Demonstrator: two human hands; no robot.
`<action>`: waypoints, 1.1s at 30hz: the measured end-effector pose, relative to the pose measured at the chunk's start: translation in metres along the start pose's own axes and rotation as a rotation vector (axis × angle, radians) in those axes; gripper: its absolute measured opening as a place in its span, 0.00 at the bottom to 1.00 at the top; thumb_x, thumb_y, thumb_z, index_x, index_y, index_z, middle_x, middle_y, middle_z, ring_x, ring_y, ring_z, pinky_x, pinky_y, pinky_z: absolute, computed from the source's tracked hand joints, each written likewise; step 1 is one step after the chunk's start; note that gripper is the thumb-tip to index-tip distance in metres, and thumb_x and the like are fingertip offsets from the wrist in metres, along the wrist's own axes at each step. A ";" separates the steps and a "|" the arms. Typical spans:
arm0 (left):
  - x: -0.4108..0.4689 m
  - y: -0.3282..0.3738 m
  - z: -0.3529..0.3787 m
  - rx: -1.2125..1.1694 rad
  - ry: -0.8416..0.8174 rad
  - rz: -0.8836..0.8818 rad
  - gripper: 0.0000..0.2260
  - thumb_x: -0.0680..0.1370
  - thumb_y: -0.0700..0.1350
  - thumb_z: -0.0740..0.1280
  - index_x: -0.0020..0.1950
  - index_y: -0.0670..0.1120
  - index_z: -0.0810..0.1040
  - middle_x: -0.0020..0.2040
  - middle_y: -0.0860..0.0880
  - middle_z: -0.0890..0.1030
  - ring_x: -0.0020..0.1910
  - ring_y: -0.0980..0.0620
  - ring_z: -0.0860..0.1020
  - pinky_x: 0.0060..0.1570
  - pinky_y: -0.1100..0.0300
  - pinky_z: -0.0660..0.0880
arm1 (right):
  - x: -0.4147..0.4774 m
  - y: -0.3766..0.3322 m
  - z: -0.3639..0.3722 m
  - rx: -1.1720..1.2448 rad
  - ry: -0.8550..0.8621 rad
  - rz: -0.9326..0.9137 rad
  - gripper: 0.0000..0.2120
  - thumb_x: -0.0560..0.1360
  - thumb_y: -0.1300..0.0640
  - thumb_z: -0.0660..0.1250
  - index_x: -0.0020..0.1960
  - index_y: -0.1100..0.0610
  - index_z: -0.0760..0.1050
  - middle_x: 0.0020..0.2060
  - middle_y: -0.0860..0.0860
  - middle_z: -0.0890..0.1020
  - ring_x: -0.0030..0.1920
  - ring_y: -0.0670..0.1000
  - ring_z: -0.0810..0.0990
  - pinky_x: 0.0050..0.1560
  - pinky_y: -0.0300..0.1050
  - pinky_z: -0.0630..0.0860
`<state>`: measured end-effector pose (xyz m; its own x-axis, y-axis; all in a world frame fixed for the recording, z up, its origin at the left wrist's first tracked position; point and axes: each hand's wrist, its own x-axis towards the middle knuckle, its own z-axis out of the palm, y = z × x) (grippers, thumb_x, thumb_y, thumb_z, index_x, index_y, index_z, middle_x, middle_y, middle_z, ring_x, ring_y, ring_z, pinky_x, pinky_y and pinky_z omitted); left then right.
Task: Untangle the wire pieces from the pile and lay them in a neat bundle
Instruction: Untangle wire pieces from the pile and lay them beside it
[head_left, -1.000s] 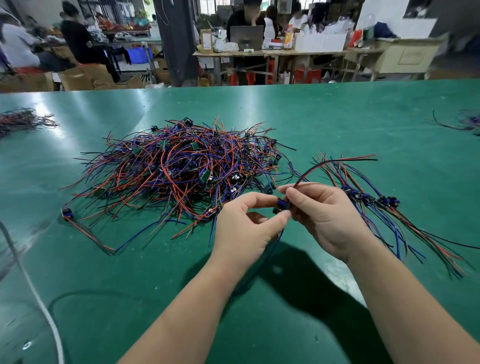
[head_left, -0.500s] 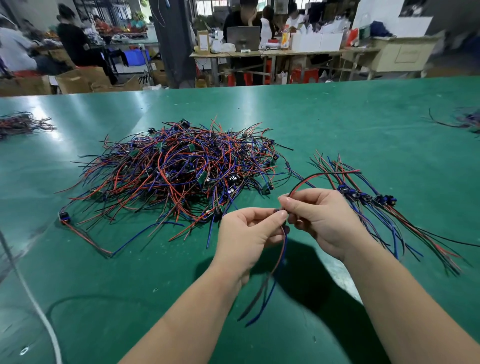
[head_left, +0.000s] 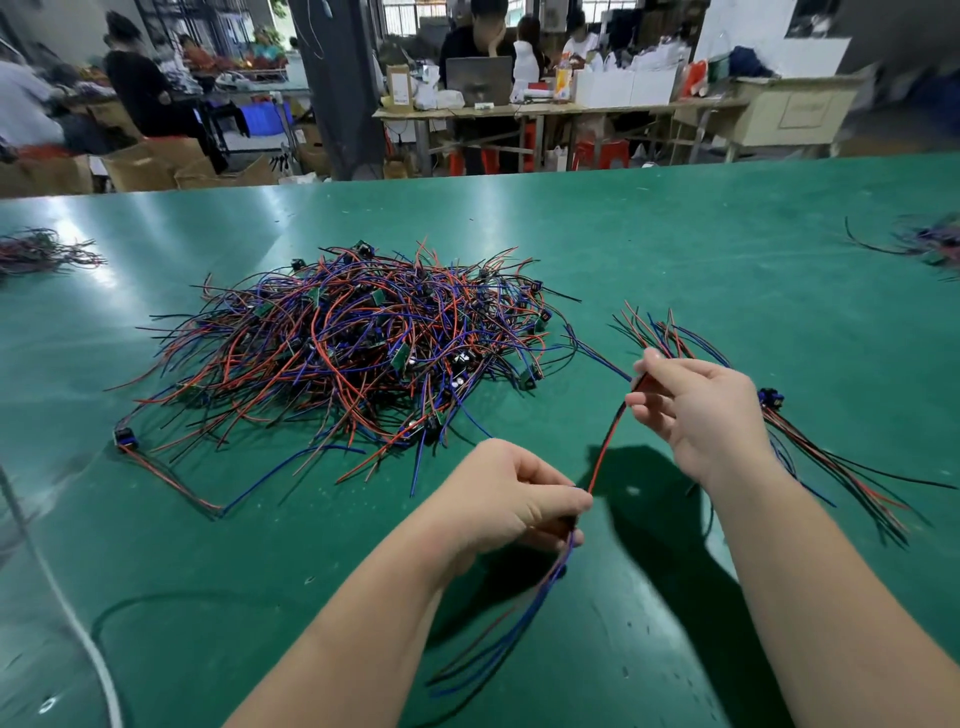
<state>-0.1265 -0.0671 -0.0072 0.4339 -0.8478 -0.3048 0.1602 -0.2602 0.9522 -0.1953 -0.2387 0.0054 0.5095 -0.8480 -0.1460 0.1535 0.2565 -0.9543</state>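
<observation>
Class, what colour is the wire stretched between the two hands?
The wire is red with a black strand beside it; head view.

Bright overhead light. Glare streaks on green table (head_left: 675, 234). Hard shadows under my left hand (head_left: 498, 499), right hand (head_left: 701, 410). Edges bend, far background blurry.

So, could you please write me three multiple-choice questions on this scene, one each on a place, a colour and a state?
1. Where does the neat bundle lie, relative to the pile?
A. to its left
B. to its right
C. on top of it
2. What colour is the table?
A. green
B. white
C. brown
3. The wire piece is:
A. lying loose on the table
B. held by both hands
C. buried in the pile

Answers:
1 B, it lies just behind the right hand.
2 A, its bare top shows green.
3 B, the left hand and right hand each pinch it.
</observation>
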 end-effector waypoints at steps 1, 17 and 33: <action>0.000 0.001 -0.004 0.000 0.012 -0.008 0.05 0.74 0.35 0.70 0.39 0.40 0.77 0.30 0.46 0.79 0.28 0.52 0.81 0.29 0.64 0.77 | 0.001 0.000 0.000 0.014 0.020 -0.005 0.06 0.78 0.60 0.65 0.45 0.63 0.76 0.36 0.57 0.77 0.23 0.48 0.79 0.24 0.36 0.75; 0.005 0.013 -0.018 -0.570 0.176 0.137 0.13 0.65 0.50 0.71 0.47 0.49 0.76 0.43 0.54 0.85 0.36 0.59 0.82 0.31 0.65 0.77 | -0.030 0.014 0.021 -0.147 -0.604 -0.080 0.14 0.60 0.58 0.74 0.46 0.56 0.81 0.31 0.50 0.81 0.30 0.47 0.77 0.31 0.34 0.71; 0.005 0.002 -0.002 -0.233 0.077 0.251 0.10 0.67 0.51 0.72 0.36 0.44 0.85 0.34 0.48 0.83 0.29 0.55 0.79 0.32 0.65 0.77 | -0.028 0.012 0.017 -0.124 -0.586 0.022 0.06 0.65 0.59 0.71 0.33 0.61 0.79 0.28 0.57 0.75 0.29 0.51 0.70 0.30 0.40 0.67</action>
<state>-0.1226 -0.0710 -0.0065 0.5495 -0.8324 -0.0714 0.2346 0.0718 0.9694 -0.1935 -0.2038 0.0028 0.8988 -0.4373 -0.0317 0.0555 0.1851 -0.9811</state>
